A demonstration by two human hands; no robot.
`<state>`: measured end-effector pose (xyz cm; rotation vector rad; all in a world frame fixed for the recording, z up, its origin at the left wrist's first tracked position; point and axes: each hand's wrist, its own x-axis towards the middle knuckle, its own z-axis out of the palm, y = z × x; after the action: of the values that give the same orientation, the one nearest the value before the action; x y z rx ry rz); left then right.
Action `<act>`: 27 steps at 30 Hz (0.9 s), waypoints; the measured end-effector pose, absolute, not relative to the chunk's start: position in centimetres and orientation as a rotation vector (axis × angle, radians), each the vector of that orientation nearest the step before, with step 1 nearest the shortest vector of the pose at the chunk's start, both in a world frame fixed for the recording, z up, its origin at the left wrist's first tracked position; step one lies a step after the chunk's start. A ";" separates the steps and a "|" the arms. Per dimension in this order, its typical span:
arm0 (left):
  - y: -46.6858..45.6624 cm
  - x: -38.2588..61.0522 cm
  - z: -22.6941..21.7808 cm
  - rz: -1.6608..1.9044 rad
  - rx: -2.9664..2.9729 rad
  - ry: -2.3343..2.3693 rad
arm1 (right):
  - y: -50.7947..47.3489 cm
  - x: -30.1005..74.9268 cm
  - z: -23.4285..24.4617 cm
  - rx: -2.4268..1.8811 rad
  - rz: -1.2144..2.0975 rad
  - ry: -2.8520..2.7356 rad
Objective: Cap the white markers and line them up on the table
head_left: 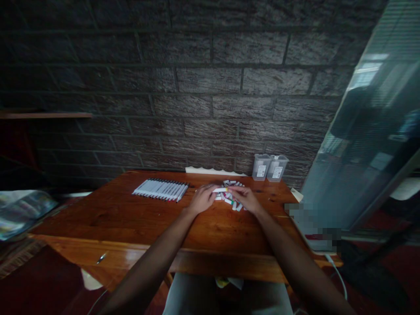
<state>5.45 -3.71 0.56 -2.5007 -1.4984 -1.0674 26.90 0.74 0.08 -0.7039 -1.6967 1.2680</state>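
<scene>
Both my hands meet over a small pile of loose white markers point(231, 202) near the back middle of a wooden table point(138, 218). My left hand point(202, 199) and my right hand point(244, 198) pinch the two ends of one white marker point(219, 190), held level just above the pile. A neat row of several white markers point(160, 189) lies flat to the left of my left hand.
Two clear plastic tubs point(269, 167) with labels stand at the table's back right, against a dark brick wall. A glass panel point(364, 144) leans on the right. A white cable point(337, 273) hangs off the table's right front corner. Clutter lies at far left.
</scene>
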 end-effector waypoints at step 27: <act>-4.0 4.8 0.6 -1.086 -2.315 -1.821 | 1.8 27.8 -0.7 -0.920 0.754 -1.763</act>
<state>4.84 -4.03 0.62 -2.3149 -1.8207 -1.0856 27.79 1.78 -0.69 -0.9197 -1.7627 0.7541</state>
